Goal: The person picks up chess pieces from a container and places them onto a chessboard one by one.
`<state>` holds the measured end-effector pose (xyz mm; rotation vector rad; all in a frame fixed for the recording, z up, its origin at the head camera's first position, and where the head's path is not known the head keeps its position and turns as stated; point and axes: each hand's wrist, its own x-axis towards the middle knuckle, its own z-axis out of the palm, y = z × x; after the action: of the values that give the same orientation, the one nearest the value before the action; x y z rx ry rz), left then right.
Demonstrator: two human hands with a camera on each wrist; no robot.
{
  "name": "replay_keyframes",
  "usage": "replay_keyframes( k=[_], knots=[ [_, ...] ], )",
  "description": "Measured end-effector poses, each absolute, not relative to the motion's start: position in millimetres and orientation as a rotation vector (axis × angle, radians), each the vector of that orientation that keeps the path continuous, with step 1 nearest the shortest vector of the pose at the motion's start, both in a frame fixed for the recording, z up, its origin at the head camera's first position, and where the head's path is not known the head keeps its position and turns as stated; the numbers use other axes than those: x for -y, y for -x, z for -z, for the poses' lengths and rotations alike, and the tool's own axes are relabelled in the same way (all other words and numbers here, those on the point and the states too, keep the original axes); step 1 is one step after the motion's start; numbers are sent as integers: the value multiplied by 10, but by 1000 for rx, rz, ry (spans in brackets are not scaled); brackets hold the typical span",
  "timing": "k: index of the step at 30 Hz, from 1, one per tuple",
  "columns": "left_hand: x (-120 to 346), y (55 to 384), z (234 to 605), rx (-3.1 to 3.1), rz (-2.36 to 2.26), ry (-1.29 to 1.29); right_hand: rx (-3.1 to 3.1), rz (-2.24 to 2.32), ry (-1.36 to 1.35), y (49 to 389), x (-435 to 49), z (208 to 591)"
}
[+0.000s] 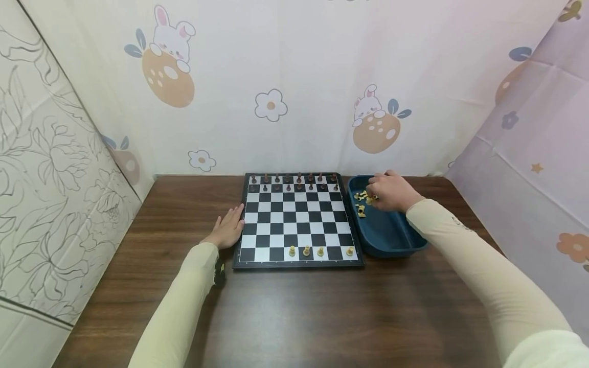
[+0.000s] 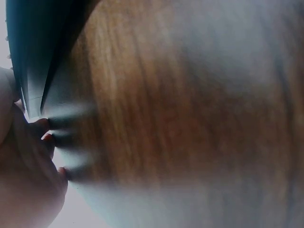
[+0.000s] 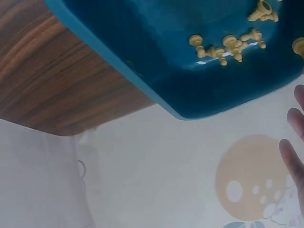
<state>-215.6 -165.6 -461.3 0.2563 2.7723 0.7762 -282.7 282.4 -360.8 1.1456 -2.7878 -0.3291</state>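
Note:
A black-and-white chessboard point(image 1: 296, 217) lies on the table. My left hand point(image 1: 226, 229) rests flat beside it, fingertips touching its left edge; the left wrist view shows the fingers point(image 2: 61, 173) under the board's side. Over the far part of a blue tray point(image 1: 388, 232) is my right hand point(image 1: 391, 190), its fingers bent downward. Yellow chess pieces point(image 1: 361, 210) lie loose in the tray near it. In the right wrist view some fingers point(image 3: 290, 154) are spread beside a yellow piece point(image 3: 299, 46); thumb and index tip are out of view, so a grip cannot be judged.
Two rows of dark chess pieces point(image 1: 288, 187) stand along the board's far side. Several yellow pieces point(image 1: 306, 251) stand on the nearest row. The brown wooden table point(image 1: 294, 317) meets a patterned curtain point(image 1: 313, 138) at the back. The tray sits against the board's right edge.

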Motion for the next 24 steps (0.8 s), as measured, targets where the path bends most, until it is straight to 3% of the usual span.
replay_keyframes(
  k=[24],
  knots=[
    [1646,2120,4575,-2762,-797,-234,2676,432,-1392,2574,-1921,3518]
  ],
)
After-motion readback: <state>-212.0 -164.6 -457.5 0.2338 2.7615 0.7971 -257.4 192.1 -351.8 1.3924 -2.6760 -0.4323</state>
